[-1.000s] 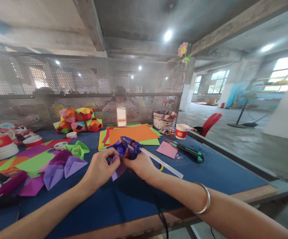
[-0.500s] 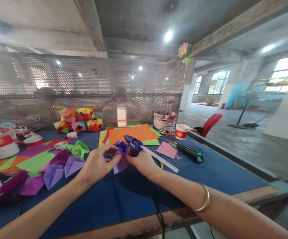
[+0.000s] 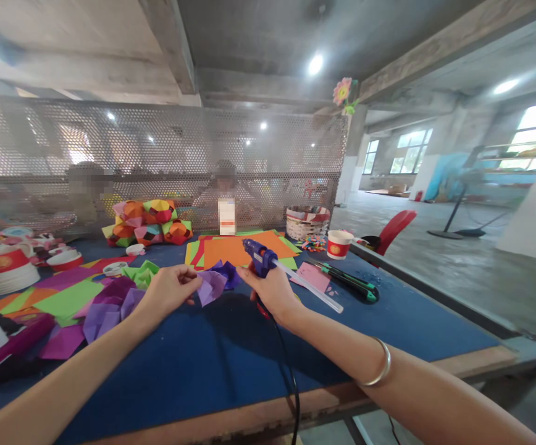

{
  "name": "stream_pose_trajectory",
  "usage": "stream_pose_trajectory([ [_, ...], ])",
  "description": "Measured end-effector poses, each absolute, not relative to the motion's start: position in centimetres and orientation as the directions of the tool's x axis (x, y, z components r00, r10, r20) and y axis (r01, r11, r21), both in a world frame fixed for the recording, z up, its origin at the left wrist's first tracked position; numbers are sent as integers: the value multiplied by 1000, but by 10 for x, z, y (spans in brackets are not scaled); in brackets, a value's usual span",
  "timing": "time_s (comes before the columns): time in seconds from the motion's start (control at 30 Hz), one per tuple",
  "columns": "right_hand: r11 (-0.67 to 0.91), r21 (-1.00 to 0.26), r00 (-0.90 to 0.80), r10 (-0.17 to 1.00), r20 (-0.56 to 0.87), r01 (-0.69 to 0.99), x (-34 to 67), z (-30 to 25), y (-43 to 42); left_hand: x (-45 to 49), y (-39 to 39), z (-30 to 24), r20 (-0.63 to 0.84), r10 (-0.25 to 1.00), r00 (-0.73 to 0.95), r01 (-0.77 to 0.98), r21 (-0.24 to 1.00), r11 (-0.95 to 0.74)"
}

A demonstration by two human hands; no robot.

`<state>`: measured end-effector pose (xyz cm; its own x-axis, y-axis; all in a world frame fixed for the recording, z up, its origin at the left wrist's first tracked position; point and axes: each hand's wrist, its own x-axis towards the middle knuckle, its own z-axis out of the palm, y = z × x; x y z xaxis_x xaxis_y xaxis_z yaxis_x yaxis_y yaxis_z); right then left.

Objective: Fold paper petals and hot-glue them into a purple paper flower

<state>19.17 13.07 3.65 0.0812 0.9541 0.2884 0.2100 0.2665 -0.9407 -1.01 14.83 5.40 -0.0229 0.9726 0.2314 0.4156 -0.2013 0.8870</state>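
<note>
My left hand (image 3: 171, 289) pinches a piece of folded light-purple paper (image 3: 211, 286) at its left edge. A darker violet folded paper (image 3: 228, 274) sits against its far right side; whether the two are joined I cannot tell. My right hand (image 3: 272, 289) is wrapped round a blue hot glue gun (image 3: 259, 256), nozzle up and to the left. A clear glue stick (image 3: 312, 287) sticks out of its back, and a black cord (image 3: 291, 371) drops over the table edge. More folded purple paper pieces (image 3: 105, 312) lie left of my left hand, with a green folded piece (image 3: 141, 273) behind them.
Coloured paper sheets (image 3: 249, 249) lie ahead. To the right are a pink paper square (image 3: 314, 278), a green-and-black utility knife (image 3: 351, 282), a paper cup (image 3: 340, 245) and a woven basket (image 3: 307, 224). Paper balls (image 3: 150, 222) stand before a mesh screen (image 3: 157, 142), with people behind it.
My right hand has moved the glue gun up and right, away from the paper. My left hand has shifted left with the light-purple paper, which shows more openly.
</note>
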Motion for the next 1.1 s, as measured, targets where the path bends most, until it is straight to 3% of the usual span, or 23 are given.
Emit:
stream_pose_trajectory([
  [0.23,253,-950,80,959,271,185,193,44,128,1,160,52,139,989,-57,333,936,-112],
  [0.47,236,-948,54,966,253,212,192,43,127,7,169,51,10,998,-59,131,991,-2],
  [0.7,257,-948,48,962,270,190,192,42,127,7,169,44,87,995,-44,223,972,-75],
  [1.1,266,-938,34,960,280,221,192,39,128,7,176,31,34,999,-29,243,970,-26],
])
